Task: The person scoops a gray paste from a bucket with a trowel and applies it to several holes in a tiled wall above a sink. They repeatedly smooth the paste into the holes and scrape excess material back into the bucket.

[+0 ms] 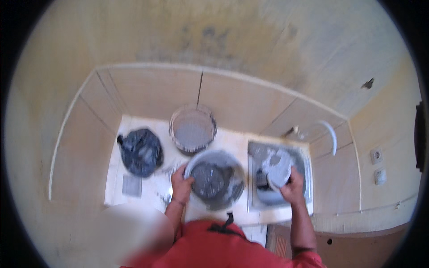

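The left hand [181, 185] was at the left rim of a wide, pale basin [242, 166] on the counter [154, 201], its forearm slanting up from the lower edge and its wrist just short of the basin's wall; the hand was closed partway, curled round the rim, with one digit lapping over toward the inside. The basin sat in front of the person's red shirt [201, 250] and held a thick, dark grey paste [208, 181], with lighter smears up its sides. The right arm reached farther out, the forearm rising almost straight from a red sleeve, and the right hand [292, 186] was closed on the near right edge of a round white container [280, 169], tilted and coated in grey, which it held over the sink [251, 201]. The fingers of that hand were mostly hidden behind the container, so how they were spread could not be told. The container also covered part of a pale tub [270, 196] in the sink, and a dark object [261, 178] beside it was too blurred to name. A pale blurred patch blotted out the lower left and the part of the left arm near the elbow. Behind the basin stood a round bucket [193, 131] with greyish contents that could not be made out; to its left was a knotted black plastic bag [142, 154], its contents hidden.
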Demonstrator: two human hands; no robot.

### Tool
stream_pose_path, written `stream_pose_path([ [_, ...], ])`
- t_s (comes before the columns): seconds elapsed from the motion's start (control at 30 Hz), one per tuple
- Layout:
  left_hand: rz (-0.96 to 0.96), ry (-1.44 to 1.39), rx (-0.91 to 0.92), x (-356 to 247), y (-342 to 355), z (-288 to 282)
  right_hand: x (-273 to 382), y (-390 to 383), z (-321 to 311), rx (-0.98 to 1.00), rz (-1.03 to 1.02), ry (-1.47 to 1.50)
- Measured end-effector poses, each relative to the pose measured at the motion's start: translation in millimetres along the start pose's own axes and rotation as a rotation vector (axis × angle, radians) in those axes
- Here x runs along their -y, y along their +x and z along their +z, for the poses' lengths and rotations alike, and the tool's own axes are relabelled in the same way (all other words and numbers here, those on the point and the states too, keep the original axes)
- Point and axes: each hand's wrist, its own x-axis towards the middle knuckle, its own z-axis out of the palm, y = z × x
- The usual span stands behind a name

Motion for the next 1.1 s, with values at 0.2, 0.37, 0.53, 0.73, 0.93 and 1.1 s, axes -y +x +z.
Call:
stream_pose_path([
  [0.2, 0.045, -0.155, 0.012, -1, -16, 16, -9, -56, 7, 0.107, 0.235, 0.127],
  [0.37, 0.064, -0.115, 0.041, -5, -16, 25, -13, -82, 6, 0.169, 0.402, 0.139],
  [0.53, 0.112, -0.024, 0.062, -9, -15, 31, -1, -66, 7, 0.040, 0.397, 0.129],
  [0.73, 0.074, -0.081, 0.036, -11, -13, 23, 15, -35, -2, -0.037, 0.323, -0.044],
  [0.93, 0.102, 0.102, -0.009, -9, -19, 12, 22, 8, -28, -0.202, 0.015, -0.272],
  [1.1, 0.026, -0.160, 0.010, 4, -10, 7, 67, 104, -68, -0.327, -0.296, -0.484],
])
